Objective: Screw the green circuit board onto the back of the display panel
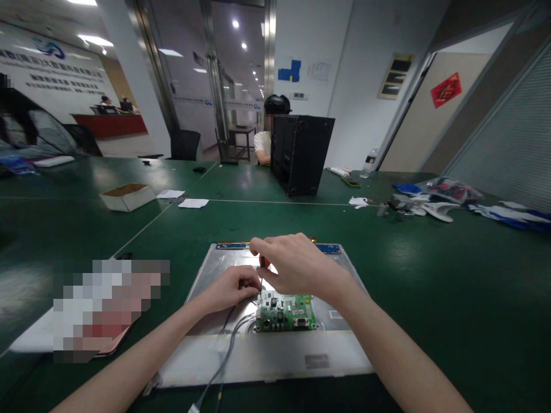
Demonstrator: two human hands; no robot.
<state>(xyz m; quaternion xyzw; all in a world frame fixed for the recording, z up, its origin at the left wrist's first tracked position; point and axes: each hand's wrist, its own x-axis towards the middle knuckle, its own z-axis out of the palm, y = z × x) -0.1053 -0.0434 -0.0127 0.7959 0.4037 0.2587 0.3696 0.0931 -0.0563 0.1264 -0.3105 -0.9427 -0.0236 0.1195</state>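
Observation:
A flat silvery display panel [267,355] lies on the table before me, with a green circuit board [286,314] on its back. My right hand [301,267] grips a screwdriver [264,262] by its red and black handle, the thin shaft pointing down at the board's upper left corner. Beside that shaft, my left hand [230,288] has thumb and fingers pinched together at the corner; what they hold, if anything, is hidden. Grey cables [232,344] run from the board's left side toward the near edge. A narrow blue circuit strip [329,248] lines the panel's far edge.
Left of the panel lies a blurred-out flat item [107,310]. Farther off are an open cardboard box [129,198] and paper slips [193,203]. A tall black case [303,155] stands in front of a seated person [262,143]. Bags and loose parts [424,206] lie at right.

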